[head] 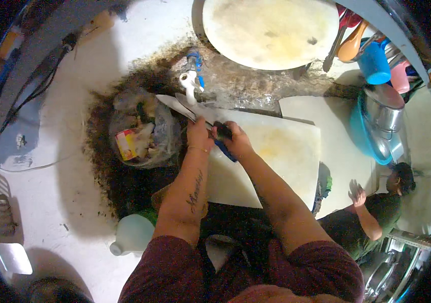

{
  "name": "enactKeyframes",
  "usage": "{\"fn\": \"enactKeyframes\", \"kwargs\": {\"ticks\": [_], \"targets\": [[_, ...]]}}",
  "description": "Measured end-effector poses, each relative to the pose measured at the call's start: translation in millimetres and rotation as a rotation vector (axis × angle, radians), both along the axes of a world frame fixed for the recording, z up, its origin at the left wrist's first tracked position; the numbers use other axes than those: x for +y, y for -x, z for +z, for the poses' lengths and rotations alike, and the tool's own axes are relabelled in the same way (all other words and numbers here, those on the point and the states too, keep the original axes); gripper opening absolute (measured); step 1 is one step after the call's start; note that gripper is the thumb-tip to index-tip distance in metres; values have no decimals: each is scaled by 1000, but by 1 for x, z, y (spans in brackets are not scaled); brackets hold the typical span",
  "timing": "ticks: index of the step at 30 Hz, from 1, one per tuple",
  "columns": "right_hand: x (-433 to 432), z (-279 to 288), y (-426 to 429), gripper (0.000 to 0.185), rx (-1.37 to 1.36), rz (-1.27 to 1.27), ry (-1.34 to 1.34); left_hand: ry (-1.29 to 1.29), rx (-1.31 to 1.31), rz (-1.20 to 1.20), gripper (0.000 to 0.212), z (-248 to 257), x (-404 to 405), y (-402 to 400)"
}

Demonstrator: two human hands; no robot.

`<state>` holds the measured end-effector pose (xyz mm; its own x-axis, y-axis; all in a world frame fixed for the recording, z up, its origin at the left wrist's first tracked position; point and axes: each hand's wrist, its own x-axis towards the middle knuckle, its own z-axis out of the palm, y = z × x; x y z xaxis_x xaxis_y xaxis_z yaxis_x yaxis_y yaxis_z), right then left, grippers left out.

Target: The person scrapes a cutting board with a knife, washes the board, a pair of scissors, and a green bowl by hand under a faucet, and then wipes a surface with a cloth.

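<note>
Two knife blades (pixel 173 105) lie close together below a white tap (pixel 189 81), their tips pointing up and left. My right hand (pixel 240 141) grips a dark knife handle (pixel 223 130). Closed around the lower part of the blades is my left hand (pixel 199 136); which blade it grips is partly hidden by the fingers. A blue handle (pixel 226 150) sticks out below, between my hands. Both hands are over the left edge of a white cutting board (pixel 276 151). A pale blur beside the blades may be water or motion.
A clear plastic bag of rubbish (pixel 143 132) stands at left, with a plastic jug (pixel 134 233) below it. An oval white board (pixel 268 34) leans at the back. At right are a turquoise basin (pixel 363 128), a metal pot (pixel 386 108) and another person (pixel 371 216) with a raised hand.
</note>
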<state>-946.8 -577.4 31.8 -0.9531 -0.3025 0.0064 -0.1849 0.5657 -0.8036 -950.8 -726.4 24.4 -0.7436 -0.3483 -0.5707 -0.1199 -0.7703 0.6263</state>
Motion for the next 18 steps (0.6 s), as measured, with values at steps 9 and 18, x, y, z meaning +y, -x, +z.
{"fn": "enactKeyframes", "kwargs": {"ticks": [9, 18], "targets": [[28, -8, -10, 57, -236, 24, 410, 723, 26, -400, 51, 5, 30, -11], [26, 5, -14, 64, -505, -10, 673, 1056, 53, -435, 50, 57, 40, -24]]}}
